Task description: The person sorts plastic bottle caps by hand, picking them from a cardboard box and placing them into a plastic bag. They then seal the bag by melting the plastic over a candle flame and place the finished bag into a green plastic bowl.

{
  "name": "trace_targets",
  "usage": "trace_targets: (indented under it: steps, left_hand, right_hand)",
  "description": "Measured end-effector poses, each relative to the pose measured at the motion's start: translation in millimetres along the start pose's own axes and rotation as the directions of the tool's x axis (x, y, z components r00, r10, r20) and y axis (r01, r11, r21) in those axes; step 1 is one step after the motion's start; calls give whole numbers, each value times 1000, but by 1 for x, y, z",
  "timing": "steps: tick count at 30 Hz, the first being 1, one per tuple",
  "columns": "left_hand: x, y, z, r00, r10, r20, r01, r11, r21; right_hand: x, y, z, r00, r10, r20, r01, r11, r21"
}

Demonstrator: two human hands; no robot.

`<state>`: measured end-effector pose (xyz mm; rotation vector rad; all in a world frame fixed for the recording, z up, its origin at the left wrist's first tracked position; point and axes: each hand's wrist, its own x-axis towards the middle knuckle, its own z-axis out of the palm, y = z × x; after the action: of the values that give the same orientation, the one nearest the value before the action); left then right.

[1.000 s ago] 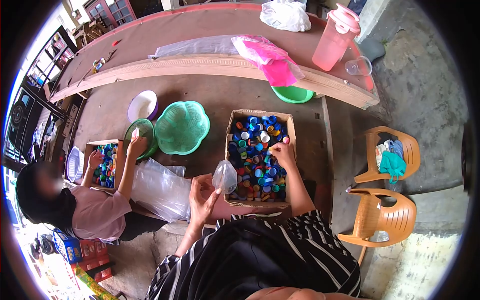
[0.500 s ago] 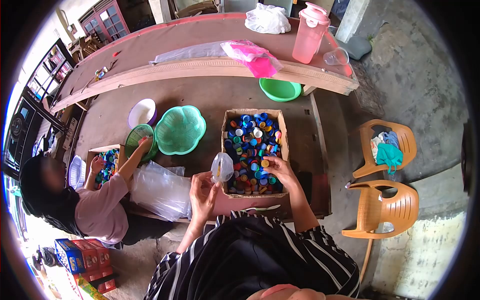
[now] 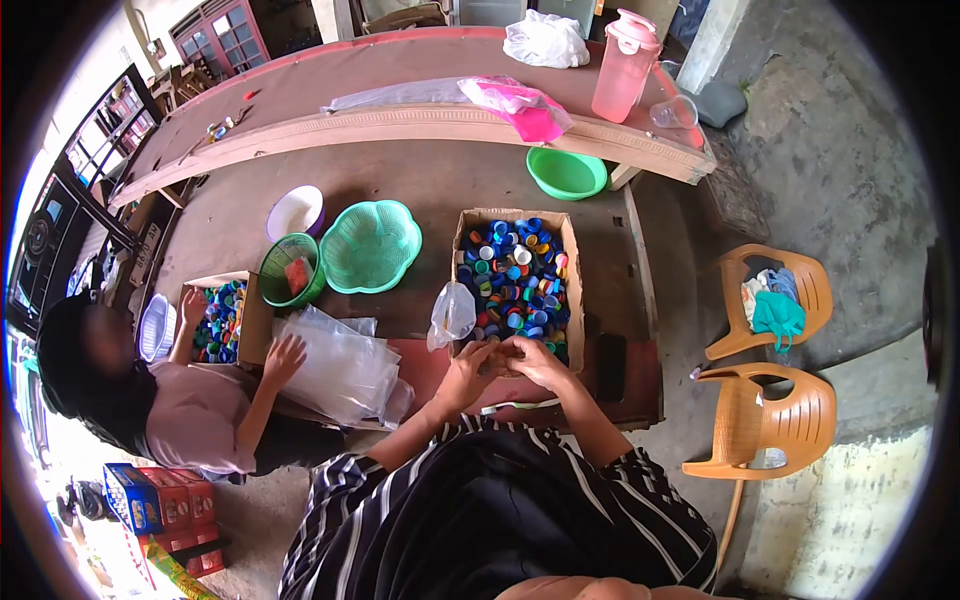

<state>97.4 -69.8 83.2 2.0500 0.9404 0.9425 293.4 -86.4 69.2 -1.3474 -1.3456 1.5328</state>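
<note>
The left hand and right hand were positioned together, fingers curled, at the near edge of one cardboard box; whether anything was gripped could not be determined. Uncounted bottle caps were contained therein. One clear bag was located just beyond the left hand. Two orange chairs were placed at right.

The brown table bears a large cardboard box, scalloped green basket and clear plastic bags.
</note>
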Motion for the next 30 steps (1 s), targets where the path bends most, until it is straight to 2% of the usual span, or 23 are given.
trace_targets:
  steps: [4, 5, 8, 9, 10, 11, 12, 14, 17, 20, 24, 28, 29, 30]
  left_hand:
    - [16, -18, 10, 988, -124, 94, 130, 989, -67]
    - [18, -21, 12, 981, -159, 110, 169, 982, -89]
    - [26, -31, 29, 981, -181, 66, 184, 982, -41]
    - [25, -36, 35, 971, -217, 96, 224, 972, -68]
    - [25, -40, 39, 959, -253, 126, 266, 960, -93]
    - [24, -45, 43, 945, -288, 156, 307, 944, -117]
    - [25, -45, 44, 932, -315, 181, 340, 932, -125]
    - [24, -44, 42, 898, -373, 232, 410, 902, -134]
    - [22, -51, 42, 895, -390, 218, 426, 891, -156]
    - [20, -51, 40, 890, -410, 202, 451, 858, -246]
    - [15, -73, 50, 880, -418, 224, 473, 810, -346]
    - [15, -69, 50, 833, -471, 290, 552, 666, -502]
    - [19, -63, 47, 819, -487, 304, 570, 632, -525]
    - [17, -67, 50, 810, -492, 318, 581, 608, -541]
  right_hand:
    - [0, -15, -12, 995, 103, 16, -104, 991, 90]
    - [2, -19, -16, 986, 165, -3, -164, 984, 64]
    - [34, 7, -48, 991, -65, -119, 41, 980, -196]
    - [43, 5, -59, 977, -72, -199, 6, 950, -313]
    - [56, 9, -70, 938, -183, -294, 23, 880, -475]
    - [68, 14, -80, 889, -258, -379, 17, 845, -535]
    - [84, 29, -94, 842, -355, -407, -8, 746, -666]
    - [96, 27, -99, 756, -461, -464, -112, 608, -786]
    - [107, 39, -100, 807, -439, -395, -165, 475, -864]
    - [109, 34, -95, 852, -349, -390, -188, 491, -850]
    - [106, 38, -98, 867, -274, -416, -148, 656, -740]
    - [93, 33, -102, 817, -378, -436, 59, 807, -588]
    - [91, 38, -103, 791, -441, -423, 121, 791, -600]
    - [88, 42, -106, 823, -361, -439, 139, 876, -461]
